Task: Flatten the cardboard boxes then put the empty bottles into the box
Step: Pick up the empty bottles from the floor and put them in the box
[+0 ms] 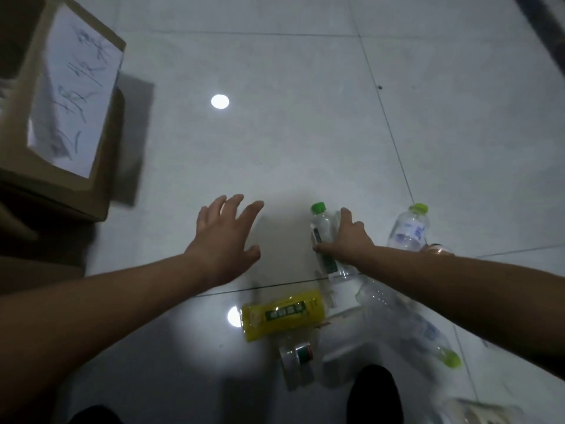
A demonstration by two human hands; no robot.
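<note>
Right hand (348,240) grips a green-capped clear bottle (321,228) down at the tiled floor (305,117), fingers curled round its body. Left hand (223,237) is spread, holding nothing. Cardboard box (55,191) (handwritten white sheet on its side) stands well apart, far left. Yellow-labelled bottle (282,315) lies just below the held one.

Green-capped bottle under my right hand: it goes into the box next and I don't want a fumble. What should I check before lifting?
1. Right hand grips the green-capped bottle: ok.
2. Cap sits on that bottle: ok.
3. Left hand holds nothing, fingers spread: ok.
4. Cardboard box opening faces up: cannot tell.
5. No other bottle lies between this one and the box: ok.
</note>
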